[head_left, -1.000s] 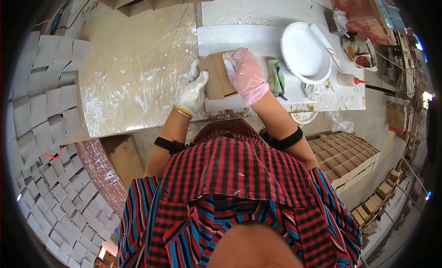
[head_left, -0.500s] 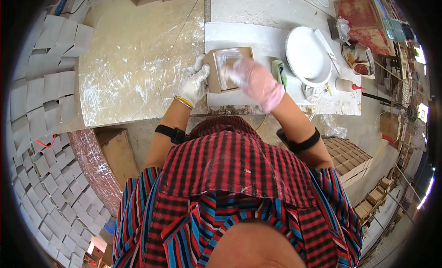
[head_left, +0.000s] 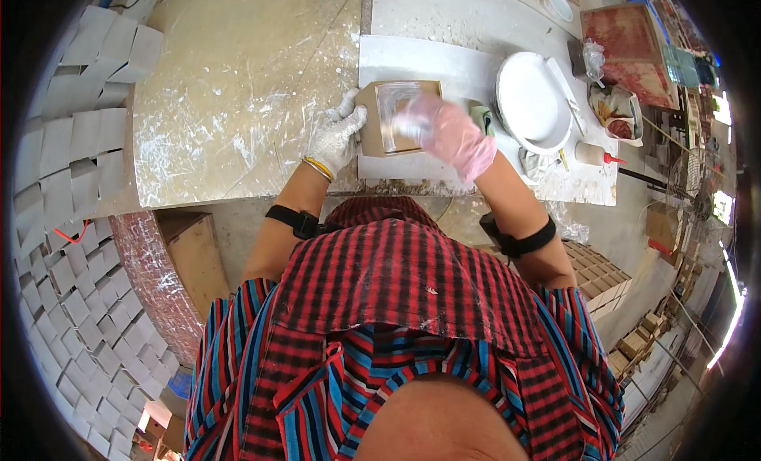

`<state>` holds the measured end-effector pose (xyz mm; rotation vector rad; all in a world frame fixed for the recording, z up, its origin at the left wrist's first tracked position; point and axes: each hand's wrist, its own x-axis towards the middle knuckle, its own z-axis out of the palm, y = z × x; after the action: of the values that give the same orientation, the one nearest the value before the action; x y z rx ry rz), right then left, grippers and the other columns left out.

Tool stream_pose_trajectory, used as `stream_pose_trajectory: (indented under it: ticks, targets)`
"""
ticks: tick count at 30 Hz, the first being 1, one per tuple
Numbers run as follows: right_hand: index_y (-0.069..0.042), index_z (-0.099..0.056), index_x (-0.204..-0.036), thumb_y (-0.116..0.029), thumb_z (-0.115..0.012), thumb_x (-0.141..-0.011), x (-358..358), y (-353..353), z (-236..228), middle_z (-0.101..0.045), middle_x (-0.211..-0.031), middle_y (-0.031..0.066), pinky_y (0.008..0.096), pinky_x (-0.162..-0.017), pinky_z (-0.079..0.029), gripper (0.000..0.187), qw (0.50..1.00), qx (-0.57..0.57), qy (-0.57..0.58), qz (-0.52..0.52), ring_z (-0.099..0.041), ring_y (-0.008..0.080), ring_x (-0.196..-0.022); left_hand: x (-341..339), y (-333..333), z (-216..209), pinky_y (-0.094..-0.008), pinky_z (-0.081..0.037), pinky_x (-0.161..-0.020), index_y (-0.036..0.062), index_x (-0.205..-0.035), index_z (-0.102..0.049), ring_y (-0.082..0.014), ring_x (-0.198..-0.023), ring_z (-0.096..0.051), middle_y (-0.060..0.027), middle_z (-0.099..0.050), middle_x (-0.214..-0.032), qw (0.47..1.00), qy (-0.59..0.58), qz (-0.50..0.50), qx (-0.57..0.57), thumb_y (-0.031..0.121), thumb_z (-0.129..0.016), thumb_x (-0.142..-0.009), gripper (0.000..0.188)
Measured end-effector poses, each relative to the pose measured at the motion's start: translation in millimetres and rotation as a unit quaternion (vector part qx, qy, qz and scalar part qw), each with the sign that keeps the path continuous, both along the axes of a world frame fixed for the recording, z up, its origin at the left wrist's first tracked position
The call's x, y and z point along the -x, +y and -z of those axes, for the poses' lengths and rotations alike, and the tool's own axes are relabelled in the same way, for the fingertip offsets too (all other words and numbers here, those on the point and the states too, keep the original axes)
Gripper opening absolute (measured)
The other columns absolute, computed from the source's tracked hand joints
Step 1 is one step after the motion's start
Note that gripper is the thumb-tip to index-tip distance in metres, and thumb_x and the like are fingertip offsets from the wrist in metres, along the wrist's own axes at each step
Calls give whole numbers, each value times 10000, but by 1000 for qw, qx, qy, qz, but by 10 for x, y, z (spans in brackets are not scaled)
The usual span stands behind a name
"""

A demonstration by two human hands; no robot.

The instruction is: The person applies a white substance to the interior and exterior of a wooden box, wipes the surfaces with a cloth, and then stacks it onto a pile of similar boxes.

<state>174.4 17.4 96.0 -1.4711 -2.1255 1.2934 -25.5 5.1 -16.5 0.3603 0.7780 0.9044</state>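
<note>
A shallow brown cardboard box (head_left: 388,138) lies on the white board, with streaky white paste smeared over its inside. My left hand (head_left: 337,137), in a white glove, grips the box by its left side. Over the right part of the box is my right hand (head_left: 450,136) in a pink glove, curled closed. Its fingertips are blurred and whitish, and what they hold cannot be made out. Just right of that hand lies a green cloth (head_left: 482,118), partly hidden. Beyond the cloth stands a round white basin (head_left: 533,104) with white paste in it.
A flat white stick (head_left: 564,95) rests along the basin's right rim. Nearer me are a crumpled pale rag (head_left: 537,164) and a red-tipped squeeze bottle (head_left: 590,154). Stacks of grey-white boxes (head_left: 67,195) line the left side. A divided carton (head_left: 594,275) sits below the table at right.
My right hand has shifted slightly right and is still smeared by motion over the box. The left hand keeps its hold. The whole view has shifted a little.
</note>
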Motion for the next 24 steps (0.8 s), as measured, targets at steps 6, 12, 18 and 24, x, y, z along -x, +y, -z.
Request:
stream_pose_trajectory:
  ticks: [6,12,18,24]
  targets:
    - [-122,-674,-1125,-272,-582,-922,347,222,193,-644,-1059,144,366,-878,-492,269,981,-155,-30,114,-611,317,-983,32,4,148,-290,-462,-918,44,-1469,-320,-120,-1084,-538,-17,-553,-1257,1000,27,3,-9,107,-574,-942,588]
    - [-110,-578,-1206,-154,-515,-916,298,-326,212,-634,-983,155,420,-774,-508,300,966,-204,-143,-64,-609,363,-906,46,14,306,-230,-451,-802,67,-1466,-345,-73,-964,-529,8,-565,-1220,999,17,-17,-42,137,-631,-912,628]
    - [-56,-635,-950,-310,-416,-999,142,-343,73,-632,-967,213,436,-807,-480,338,981,-102,-76,-144,-600,371,-947,67,8,94,-270,-511,-805,94,-1473,-322,-117,-967,-592,9,-603,-1082,1000,12,4,7,100,-588,-935,600]
    - [-92,-646,-1079,-183,-497,-926,86,-411,64,-642,-1068,151,422,-829,-494,233,967,-212,-31,-138,-606,320,-984,69,27,101,-297,-526,-822,107,-1465,-336,-118,-965,-598,-4,-592,-1175,999,39,26,5,118,-577,-947,572]
